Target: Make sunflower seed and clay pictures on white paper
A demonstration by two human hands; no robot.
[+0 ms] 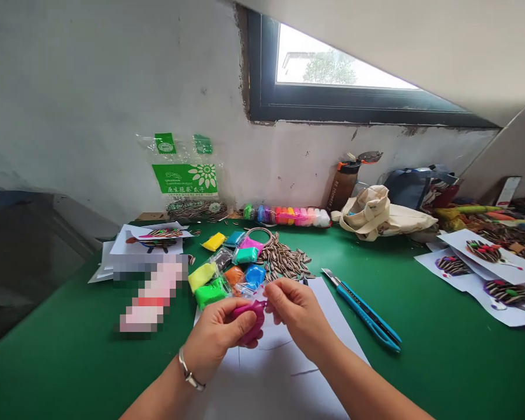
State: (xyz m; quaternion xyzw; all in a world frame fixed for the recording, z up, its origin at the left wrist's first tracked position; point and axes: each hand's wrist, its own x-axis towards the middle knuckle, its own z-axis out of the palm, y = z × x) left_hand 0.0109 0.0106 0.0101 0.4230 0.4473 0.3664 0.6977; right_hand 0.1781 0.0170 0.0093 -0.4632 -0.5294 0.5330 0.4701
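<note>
My left hand [221,329] is wrapped round a lump of purple modelling clay [254,321], its thumb pressed on the front. At the lump's right edge, my right hand [295,312] is closed in a pinch, with a small bit of the purple clay by its fingertips. Both hands are above a white sheet of paper [271,385] with a few pencil lines. Just beyond them lie several small packets of coloured clay, among them a green packet [212,291], a blue packet [254,275] and a yellow packet [202,275]. A heap of striped sunflower seeds [286,259] lies behind my right hand.
A blue utility knife [363,312] lies right of the paper, its blade out. Sheets with seed pictures lie in a left pile [129,242] and a right pile [503,280]. Along the wall are a seed bag [186,181], a clay pack [289,216], a bottle [345,186] and a cloth bag [376,216].
</note>
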